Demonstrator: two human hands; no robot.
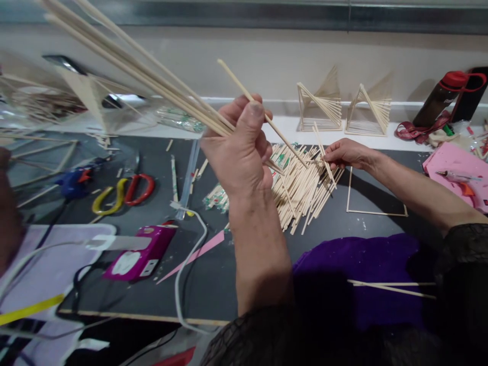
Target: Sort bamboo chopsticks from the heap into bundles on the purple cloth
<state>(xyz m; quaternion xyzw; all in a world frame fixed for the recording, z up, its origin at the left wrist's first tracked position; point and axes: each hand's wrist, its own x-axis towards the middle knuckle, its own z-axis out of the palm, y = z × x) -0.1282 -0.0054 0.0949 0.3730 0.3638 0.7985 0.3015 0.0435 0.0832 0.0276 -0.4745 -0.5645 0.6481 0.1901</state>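
My left hand (244,142) is raised over the table, closed around a bundle of long thin wooden sticks (152,76). One separate stick (236,79) slants between its thumb and fingers, pointing down to the right. My right hand (345,152) is lower and farther right, its fingers pinched on a wooden stick (319,140) at the edge of a loose pile of sticks (301,198). Just right of the pile lies a thin square stick frame (377,212), partly behind my right forearm. Two more sticks (396,290) rest on the purple cloth over my lap.
Two stick structures (322,109) stand along the wall ledge. To the left are scissors (139,189), a blue glue gun (74,180), a magenta power box (139,254) and a white cable (179,284). A bottle (438,101) and pink sheets (450,157) are at right.
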